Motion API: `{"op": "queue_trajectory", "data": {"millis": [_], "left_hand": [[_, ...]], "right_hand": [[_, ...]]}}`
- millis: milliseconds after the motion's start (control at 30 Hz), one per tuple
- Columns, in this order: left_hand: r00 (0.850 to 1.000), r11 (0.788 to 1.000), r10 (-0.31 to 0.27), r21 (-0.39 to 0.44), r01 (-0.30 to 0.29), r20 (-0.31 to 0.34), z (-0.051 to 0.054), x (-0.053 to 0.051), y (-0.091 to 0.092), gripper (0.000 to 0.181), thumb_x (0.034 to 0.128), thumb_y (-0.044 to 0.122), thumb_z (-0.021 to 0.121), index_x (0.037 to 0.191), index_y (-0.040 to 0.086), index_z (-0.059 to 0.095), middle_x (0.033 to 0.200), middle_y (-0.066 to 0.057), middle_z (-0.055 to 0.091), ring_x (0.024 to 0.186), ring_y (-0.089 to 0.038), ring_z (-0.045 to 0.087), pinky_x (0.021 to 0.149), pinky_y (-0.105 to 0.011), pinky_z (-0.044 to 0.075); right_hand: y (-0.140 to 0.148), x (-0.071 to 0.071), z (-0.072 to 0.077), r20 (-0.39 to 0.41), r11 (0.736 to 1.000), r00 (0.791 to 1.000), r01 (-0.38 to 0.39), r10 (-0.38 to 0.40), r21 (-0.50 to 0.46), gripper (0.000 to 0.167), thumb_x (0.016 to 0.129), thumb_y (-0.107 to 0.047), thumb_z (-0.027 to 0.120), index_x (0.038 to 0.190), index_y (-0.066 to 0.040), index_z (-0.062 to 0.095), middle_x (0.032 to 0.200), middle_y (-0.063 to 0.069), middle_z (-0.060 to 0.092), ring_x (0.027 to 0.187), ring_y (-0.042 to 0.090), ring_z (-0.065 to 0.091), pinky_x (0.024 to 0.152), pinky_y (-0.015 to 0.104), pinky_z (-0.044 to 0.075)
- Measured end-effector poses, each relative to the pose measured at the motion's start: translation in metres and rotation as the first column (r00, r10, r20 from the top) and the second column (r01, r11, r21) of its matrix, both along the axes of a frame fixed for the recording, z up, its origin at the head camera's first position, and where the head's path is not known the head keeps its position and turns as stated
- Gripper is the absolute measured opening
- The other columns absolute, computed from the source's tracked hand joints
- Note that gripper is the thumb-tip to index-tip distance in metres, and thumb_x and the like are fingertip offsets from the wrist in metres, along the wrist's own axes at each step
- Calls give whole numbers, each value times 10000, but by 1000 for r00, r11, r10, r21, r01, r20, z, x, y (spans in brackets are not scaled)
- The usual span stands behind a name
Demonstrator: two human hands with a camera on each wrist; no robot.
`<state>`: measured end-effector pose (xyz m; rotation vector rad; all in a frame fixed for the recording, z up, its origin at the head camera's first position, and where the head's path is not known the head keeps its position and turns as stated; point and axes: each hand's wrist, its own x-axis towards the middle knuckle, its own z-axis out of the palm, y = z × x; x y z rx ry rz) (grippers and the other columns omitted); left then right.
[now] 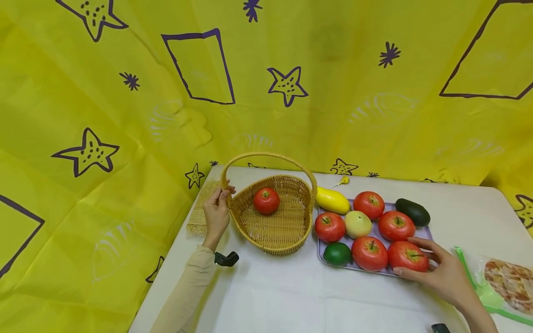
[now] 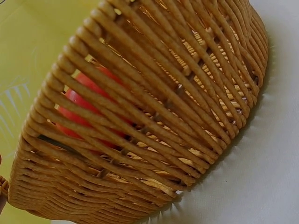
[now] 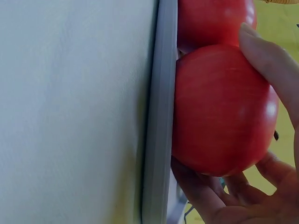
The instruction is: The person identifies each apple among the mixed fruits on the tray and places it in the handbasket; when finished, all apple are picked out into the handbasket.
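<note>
Across your white table (image 1: 300, 296), the basket (image 1: 287, 231) stands left of the tray (image 1: 423, 232). Your right hand (image 1: 447, 273) is spread wide, thumb and fingers curved round the near-right tomato (image 1: 405, 260) on the tray; a second tomato (image 1: 369, 254) crowds its thumb side. Your left hand (image 1: 217, 212) pinches the basket's handle low on the left. Another tomato (image 1: 266, 200) sits inside the basket; a green lime (image 1: 337, 254) lies at the tray's near-left corner.

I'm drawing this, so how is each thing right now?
Tan woven wicker basket: standing, one round red fruit inside
Its arched handle: raised
Left hand: fingers gripping that handle
Shallow lilac rectangular tray: flat, loaded
Right hand: fingers round another red fruit
Green-edged plastic bag: lying flat, seal unclear
</note>
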<state>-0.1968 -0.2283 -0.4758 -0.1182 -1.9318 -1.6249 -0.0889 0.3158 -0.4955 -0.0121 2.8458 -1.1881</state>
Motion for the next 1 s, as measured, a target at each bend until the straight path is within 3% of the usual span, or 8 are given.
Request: {"op": "queue_trajectory", "data": {"millis": [133,267,333,367,433,500,600,1000], "left_hand": [[1000,1000,-10,0,10,4,-1,-1,1,319,1105,105,541,1346,-29,700,1144,-295,741,1061,-394,729,1006,-194,578],[1000,1000,-3,5,3,10,-2,-1,1,317,1105,97,539,1349,-27,700,1144,-284,746,1063,-378,729,1009,-190,575],[1000,1000,-1,7,1,5,-2,-2,0,314,1104,87,538,1344,-36,700,1140,-289,745,1059,-396,725,1008,-184,572],[1000,1000,-1,9,1,3,-2,-2,0,311,1104,85,538,1338,-38,702,1139,-289,745,1061,-408,723,1008,-180,571],[1000,1000,-2,8,2,0,-2,-2,0,305,1103,82,539,1324,-42,709,1136,-292,744,1068,-437,717,1006,-172,568],[1000,1000,-6,8,6,-2,-2,-2,0,299,1102,81,541,1309,-48,713,1136,-293,741,1075,-461,713,1003,-170,569],[1000,1000,0,6,0,3,-1,-2,0,297,1098,82,546,1306,-46,716,1126,-297,742,1077,-460,714,995,-166,570],[1000,1000,0,11,0,-5,-2,-4,0,282,1086,51,557,1282,-69,720,1119,-297,751,1065,-482,704,978,-156,571]], "right_hand": [[2,2,2,43,998,997,68,-68,1,852,806,-389,950,1475,-34,559,1418,338,557,1032,176,576,698,177,481],[4,3,9,76,994,992,106,-103,-37,851,847,-400,916,1506,-28,528,1472,346,508,1209,399,532,930,562,547],[4,2,13,88,992,990,115,-109,-59,830,867,-398,899,1527,-63,523,1443,129,601,1318,479,437,949,656,491],[4,2,15,87,991,990,117,-111,-70,815,871,-390,898,1532,-87,530,1395,8,631,1329,422,456,963,631,506],[2,1,18,67,990,992,116,-111,-81,779,865,-369,907,1527,-148,562,1251,-247,616,1260,202,507,915,399,542],[-1,1,22,35,990,993,114,-111,-89,752,849,-347,923,1509,-196,597,1123,-429,509,1129,3,483,797,189,467],[-10,-2,29,-18,989,995,100,-103,-108,749,832,-322,940,1497,-202,617,1140,-447,492,1030,-111,432,713,79,415],[-41,-21,60,-207,978,978,-29,-15,-205,740,792,-103,954,1464,-106,645,1243,-340,562,1064,-85,538,790,13,514]]}}
